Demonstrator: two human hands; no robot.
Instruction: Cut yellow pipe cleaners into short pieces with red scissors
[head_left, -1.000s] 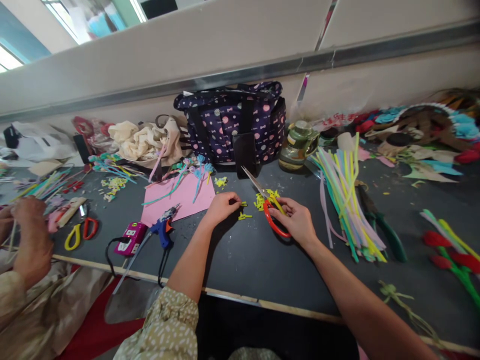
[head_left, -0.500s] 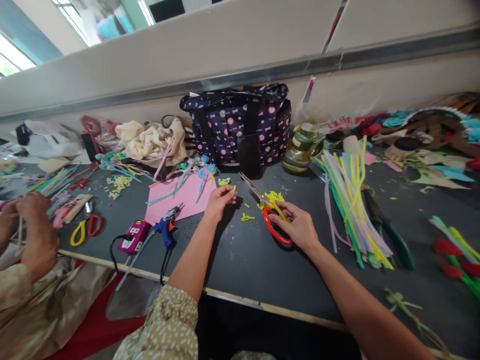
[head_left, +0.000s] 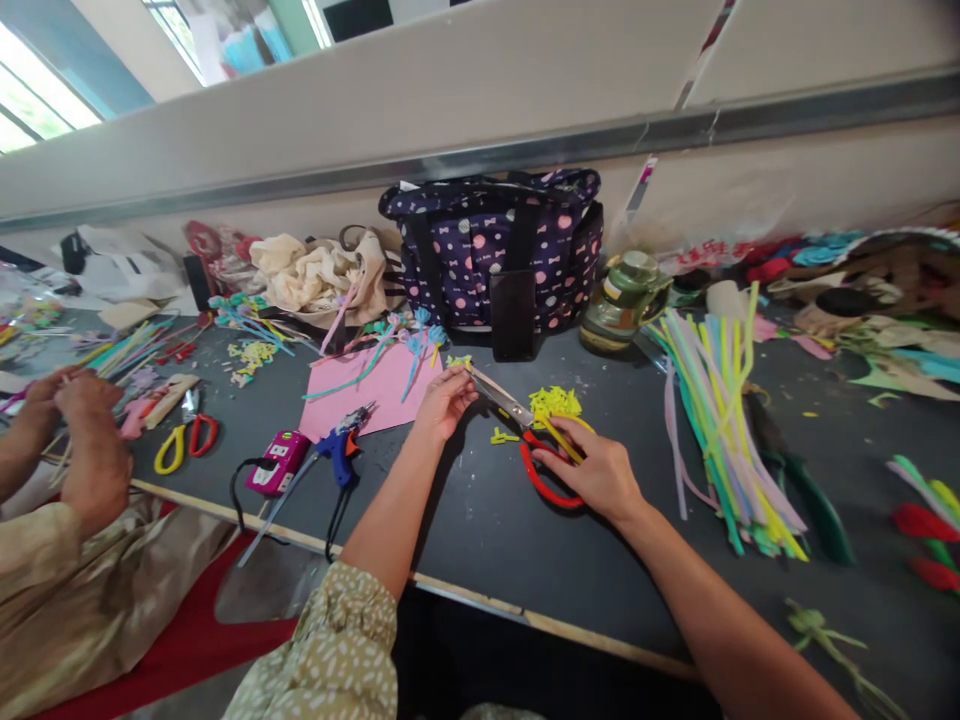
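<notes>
My right hand [head_left: 600,468] is closed around the handles of scissors [head_left: 517,410], one red and one yellow. Their blades point up and left, and the tips meet the fingertips of my left hand [head_left: 447,402]. That hand pinches a small yellow piece of pipe cleaner [head_left: 469,364], mostly hidden by fingers and blades. Behind the scissors' handles lies a heap of cut yellow pieces [head_left: 556,402]. A few loose yellow bits [head_left: 504,436] lie left of the heap, on the dark tabletop.
Pink sheet [head_left: 322,395], blue glue gun [head_left: 341,450] and magenta power box [head_left: 277,462] lie left. A patterned bag [head_left: 465,250], phone [head_left: 513,315] and green jug [head_left: 622,300] stand behind. Pipe cleaners [head_left: 720,430] lie right. A co-worker's hands [head_left: 82,410] work far left.
The scissor tips have come to my left fingertips, where they stood apart before. The whole view has shifted slightly, so things appear further right.
</notes>
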